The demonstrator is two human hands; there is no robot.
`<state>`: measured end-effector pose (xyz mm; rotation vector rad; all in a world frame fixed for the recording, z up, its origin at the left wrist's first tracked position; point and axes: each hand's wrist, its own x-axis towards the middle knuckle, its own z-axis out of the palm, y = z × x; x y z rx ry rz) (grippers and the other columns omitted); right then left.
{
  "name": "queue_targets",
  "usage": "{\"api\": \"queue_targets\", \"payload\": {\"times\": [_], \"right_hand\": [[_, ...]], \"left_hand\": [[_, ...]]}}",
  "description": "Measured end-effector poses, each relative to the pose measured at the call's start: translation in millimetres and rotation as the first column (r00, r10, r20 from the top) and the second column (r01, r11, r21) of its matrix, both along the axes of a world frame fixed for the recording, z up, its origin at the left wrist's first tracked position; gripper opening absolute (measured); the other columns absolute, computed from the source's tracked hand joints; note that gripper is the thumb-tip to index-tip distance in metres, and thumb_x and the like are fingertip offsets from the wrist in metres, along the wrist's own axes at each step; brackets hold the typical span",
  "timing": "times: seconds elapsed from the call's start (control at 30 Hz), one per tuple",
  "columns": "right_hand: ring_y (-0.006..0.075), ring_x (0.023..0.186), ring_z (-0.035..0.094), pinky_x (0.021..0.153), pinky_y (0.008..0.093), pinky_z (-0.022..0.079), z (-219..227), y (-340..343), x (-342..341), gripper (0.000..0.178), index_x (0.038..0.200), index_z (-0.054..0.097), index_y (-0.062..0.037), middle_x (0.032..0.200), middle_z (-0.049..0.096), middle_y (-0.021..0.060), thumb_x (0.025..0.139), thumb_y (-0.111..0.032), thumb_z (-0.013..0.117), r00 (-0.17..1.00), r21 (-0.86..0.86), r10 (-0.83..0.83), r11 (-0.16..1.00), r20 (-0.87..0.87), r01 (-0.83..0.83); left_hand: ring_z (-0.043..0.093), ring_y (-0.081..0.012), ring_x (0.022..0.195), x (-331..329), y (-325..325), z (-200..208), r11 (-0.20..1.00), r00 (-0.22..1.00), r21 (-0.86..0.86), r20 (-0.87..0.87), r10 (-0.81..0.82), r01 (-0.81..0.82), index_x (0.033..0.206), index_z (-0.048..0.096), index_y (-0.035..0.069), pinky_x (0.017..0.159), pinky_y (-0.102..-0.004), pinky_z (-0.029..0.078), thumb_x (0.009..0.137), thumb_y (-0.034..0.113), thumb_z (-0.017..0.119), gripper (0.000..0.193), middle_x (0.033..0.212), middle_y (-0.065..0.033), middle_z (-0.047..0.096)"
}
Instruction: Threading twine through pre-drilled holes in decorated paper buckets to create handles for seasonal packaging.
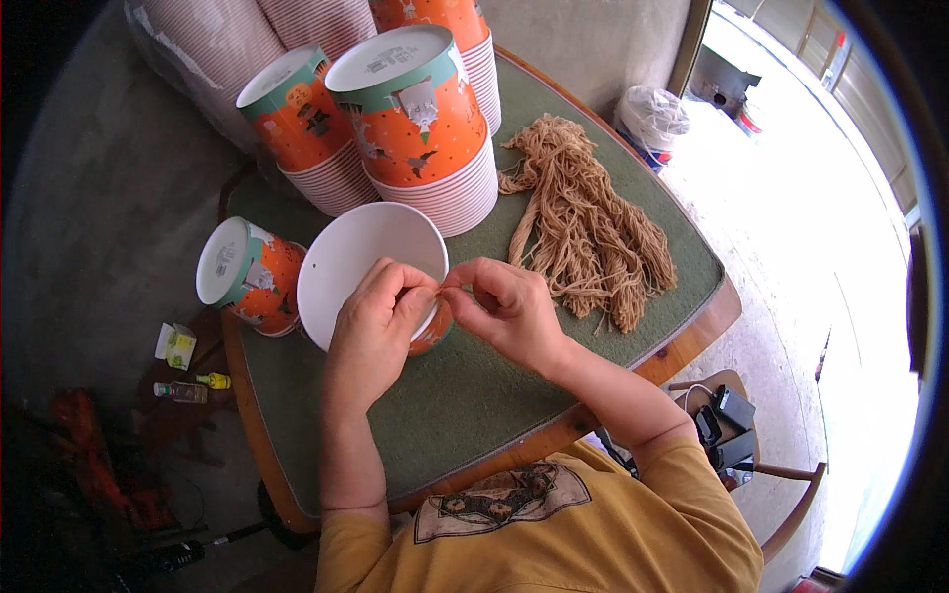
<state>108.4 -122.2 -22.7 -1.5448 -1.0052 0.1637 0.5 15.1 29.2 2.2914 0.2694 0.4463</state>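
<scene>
A white-lined paper bucket (331,247) stands tilted on the green table mat, its opening toward me. A small dark hole shows in its inner wall, and a bit of its orange outside shows below my hands. My left hand (376,321) reaches over the opening, thumb and fingers pinched together by the right side of the rim. Just beside it, my right hand (512,311) is pinched too, its fingertips meeting those of the left. Whatever thin thing lies between the fingertips is too small to make out. A heap of tan cords (593,227) lies right of the bucket.
Stacked orange-and-green buckets (425,128) stand upside down at the back. A single bucket (252,275) lies tipped at the left. Wrapped stacks (213,59) rise behind. A wooden chair (791,504) holding black devices (733,407) is at the right, beside the table edge (682,341).
</scene>
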Motion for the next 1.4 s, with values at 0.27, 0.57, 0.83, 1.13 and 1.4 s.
{"api": "queue_targets", "payload": {"times": [0.27, 0.57, 0.83, 1.13, 1.4], "right_hand": [[0.0154, 0.060, 0.062, 0.055, 0.0299, 0.050, 1, 0, 0, 0.011, 0.089, 0.061, -0.0040, 0.074, 0.063, 0.0095, 0.085, -0.013, 0.066, 0.999, -0.003, 0.014, 1.000, -0.040, -0.014], [0.0101, 0.053, 0.050, 0.049, 0.0267, 0.041, -2, -1, 0, 0.012, 0.093, 0.063, -0.0057, 0.065, 0.054, 0.0035, 0.086, -0.013, 0.068, 1.000, 0.018, -0.008, 1.000, 0.004, 0.008], [0.0218, 0.060, 0.064, 0.054, 0.0339, 0.051, -6, 2, 5, 0.011, 0.092, 0.061, -0.0073, 0.074, 0.063, 0.0078, 0.084, -0.012, 0.067, 0.958, 0.115, -0.059, 0.993, 0.280, 0.028], [0.0061, 0.061, 0.055, 0.055, 0.0244, 0.045, -13, 3, 5, 0.011, 0.093, 0.060, -0.0031, 0.072, 0.059, 0.0007, 0.088, -0.012, 0.063, 0.941, 0.060, 0.181, 0.983, -0.285, -0.171], [0.0013, 0.077, 0.050, 0.069, 0.0186, 0.042, -13, 5, 13, 0.012, 0.094, 0.061, -0.0020, 0.083, 0.058, -0.0052, 0.092, -0.014, 0.060, 0.729, 0.237, 0.401, 0.916, -0.555, -0.323]], "left_hand": [[0.061, -0.0258, 0.084, -3, -3, 3, 1.000, 0.999, -0.009, -0.023, -0.024, 0.024, 0.097, 0.055, -0.001, 0.075, -0.0356, 0.048, 0.090, 0.007, 0.059, 0.011, 0.093, -0.0116, 0.057], [0.060, -0.0276, 0.085, 1, -2, 1, 0.999, 1.000, 0.032, -0.014, -0.025, 0.026, 0.095, 0.054, 0.000, 0.076, -0.0369, 0.048, 0.094, 0.012, 0.056, 0.012, 0.091, -0.0122, 0.056], [0.060, -0.0285, 0.084, 1, -1, -1, 1.000, 0.999, 0.016, -0.034, -0.018, 0.018, 0.094, 0.053, 0.000, 0.076, -0.0373, 0.047, 0.095, 0.013, 0.055, 0.013, 0.089, -0.0125, 0.056], [0.060, -0.0292, 0.084, 3, -2, -1, 0.999, 1.000, 0.049, -0.004, -0.017, 0.018, 0.093, 0.053, 0.000, 0.075, -0.0377, 0.047, 0.093, 0.012, 0.056, 0.012, 0.089, -0.0126, 0.056], [0.061, -0.0274, 0.083, 5, -1, -3, 0.998, 0.999, 0.059, 0.035, -0.027, 0.025, 0.094, 0.054, 0.000, 0.074, -0.0365, 0.048, 0.093, 0.011, 0.057, 0.011, 0.089, -0.0118, 0.057]]}}
